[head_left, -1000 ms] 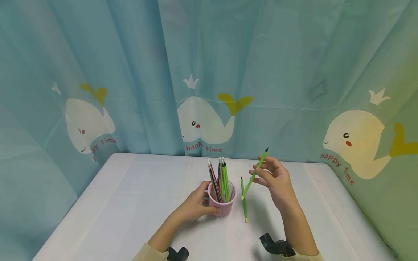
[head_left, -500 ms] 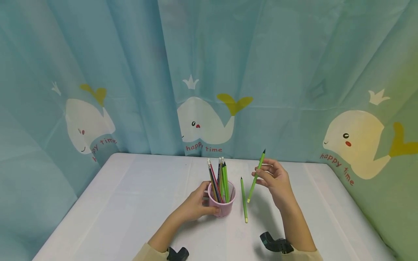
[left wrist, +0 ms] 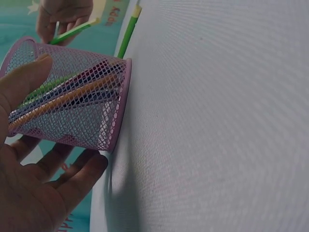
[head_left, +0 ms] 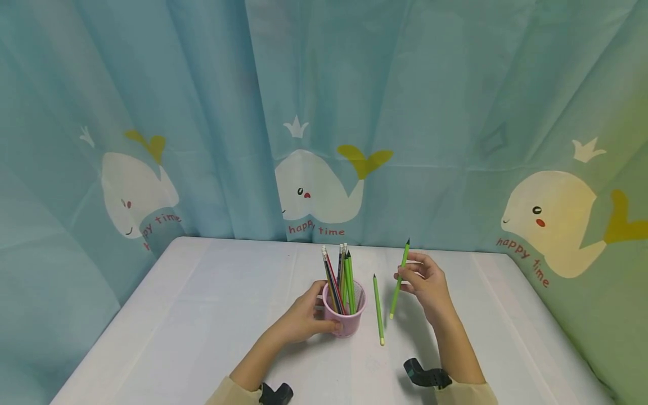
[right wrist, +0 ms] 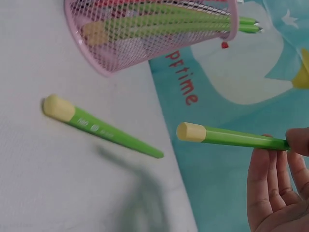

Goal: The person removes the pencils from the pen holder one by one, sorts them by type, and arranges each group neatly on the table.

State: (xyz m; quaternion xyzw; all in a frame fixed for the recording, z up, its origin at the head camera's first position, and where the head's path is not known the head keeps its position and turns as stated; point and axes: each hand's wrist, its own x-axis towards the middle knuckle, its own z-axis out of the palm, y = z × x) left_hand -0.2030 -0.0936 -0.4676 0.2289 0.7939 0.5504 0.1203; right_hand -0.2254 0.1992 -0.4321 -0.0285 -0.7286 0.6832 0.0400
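My left hand [head_left: 298, 319] grips the side of a pink mesh pencil cup [head_left: 349, 326], thumb in front and fingers behind. Several pencils stand in the cup, some green [head_left: 351, 287], others dark or red. In the left wrist view, the mesh wall [left wrist: 89, 137] lies between thumb and fingers. To the right, my right hand [head_left: 429, 287] pinches a green pencil [head_left: 396, 295] above the table, dark tip up and pale yellow end down. A second green pencil [head_left: 379, 315] lies on the table between the cup and that hand. The right wrist view shows its yellow end [right wrist: 59, 107] close up.
A white-covered table [head_left: 228, 326] carries everything. Behind it hangs a blue-green curtain [head_left: 445, 101] printed with white whales. Each wrist wears a black camera mount, such as the right one [head_left: 425, 376].
The right hand has lowered slightly, and its pencil has swung more upright, its yellow end moving right, away from the lying pencil. The left hand and the cup stay put.
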